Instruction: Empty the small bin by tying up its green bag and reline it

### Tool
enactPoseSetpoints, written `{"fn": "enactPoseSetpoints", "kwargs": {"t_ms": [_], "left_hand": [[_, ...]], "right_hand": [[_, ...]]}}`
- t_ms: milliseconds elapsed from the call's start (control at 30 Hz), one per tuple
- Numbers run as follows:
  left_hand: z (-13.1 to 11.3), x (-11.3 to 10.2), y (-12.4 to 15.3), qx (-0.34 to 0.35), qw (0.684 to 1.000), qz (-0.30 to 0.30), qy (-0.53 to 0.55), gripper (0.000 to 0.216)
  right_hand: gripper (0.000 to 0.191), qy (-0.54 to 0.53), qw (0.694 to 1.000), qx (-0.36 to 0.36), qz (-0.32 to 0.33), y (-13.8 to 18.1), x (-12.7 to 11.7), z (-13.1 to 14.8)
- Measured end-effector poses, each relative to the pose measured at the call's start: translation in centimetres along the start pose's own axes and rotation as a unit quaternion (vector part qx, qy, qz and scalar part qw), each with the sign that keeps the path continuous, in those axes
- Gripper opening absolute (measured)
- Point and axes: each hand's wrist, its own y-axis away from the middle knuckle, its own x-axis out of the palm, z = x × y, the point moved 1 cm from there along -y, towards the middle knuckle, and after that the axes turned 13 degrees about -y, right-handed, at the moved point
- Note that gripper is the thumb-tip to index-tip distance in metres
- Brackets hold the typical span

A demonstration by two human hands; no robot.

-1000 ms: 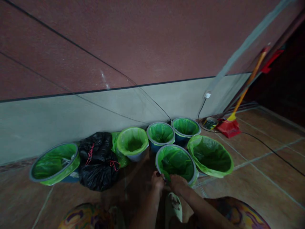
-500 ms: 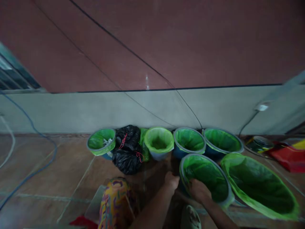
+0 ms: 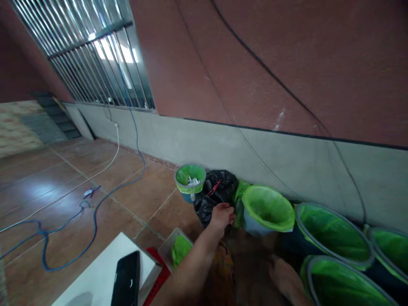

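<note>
My left hand (image 3: pixel 222 216) reaches over the front of the black garbage bags (image 3: pixel 219 182), beside a green plastic bag (image 3: pixel 241 196). Its fingers are curled in, and whatever they may hold is hidden. A red tie shows on the upper black bag. Lower right, my right hand (image 3: pixel 283 274) is dark and smeared by motion, its fingers unclear. It is left of a front bin (image 3: pixel 314 272) lined with green plastic. Between the hands and the wall stands a pale bin (image 3: pixel 255 224) with a light green liner folded over its rim.
More green-lined bins (image 3: pixel 334 231) line the wall at right. A small bin (image 3: pixel 190 187) holding white scraps is left of the black bags. Near me are a white box (image 3: pixel 95 272) with a phone (image 3: pixel 126 278) and a tub (image 3: pixel 168 246) with green plastic. A blue hose (image 3: pixel 95 221) loops across the tiles.
The view has swung left, showing the barred window and the white box. My left hand has moved left to the black bags. My right hand has come off the front bin's rim.
</note>
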Motion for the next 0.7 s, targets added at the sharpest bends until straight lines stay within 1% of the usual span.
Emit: {"fn": "enactPoseSetpoints", "kwargs": {"t_ms": [33,100,133,200,300,367,467,500,600,700], "left_hand": [[-0.2,-2.5,-0.3,-0.001,0.999,-0.033,0.012,0.034],[-0.1,-7.5,-0.9,-0.022,0.992,-0.120,0.022,0.023],[0.2,-9.7,-1.2,-0.029,0.989,-0.146,0.021,0.017],[0.8,-13.5,-2.0,-0.036,0.983,-0.180,0.016,0.008],[1.3,-17.7,-3.6,-0.038,0.978,-0.203,0.002,0.007],[1.2,-19.5,-5.1,-0.041,0.975,-0.216,-0.013,0.010],[0.4,-21.5,-8.1,-0.046,0.970,-0.233,-0.041,0.013],[0.0,-22.0,-9.2,-0.048,0.969,-0.237,-0.052,0.014],[-1.3,-23.1,-12.8,-0.053,0.966,-0.236,-0.089,0.021],[-2.2,-23.6,-16.5,-0.059,0.965,-0.221,-0.130,0.032]], "right_hand": [[0.033,-0.010,1.000,-0.011,0.007,-0.7,0.4,1.0],[0.034,-0.040,0.998,-0.033,0.022,-2.3,1.1,3.4],[0.035,-0.060,0.997,-0.042,0.031,-3.3,1.4,4.9],[0.035,-0.112,0.991,-0.058,0.053,-5.5,1.8,8.3],[0.036,-0.218,0.969,-0.047,0.104,-8.8,2.4,14.3],[0.035,-0.278,0.953,-0.013,0.122,-11.0,2.8,18.4],[0.028,-0.375,0.920,0.023,0.114,-14.5,3.6,23.9],[0.027,-0.388,0.914,0.031,0.114,-15.8,3.9,25.5],[0.028,-0.414,0.902,0.060,0.108,-19.9,5.0,29.3],[0.031,-0.430,0.893,0.092,0.098,-24.0,6.3,31.8]]}}
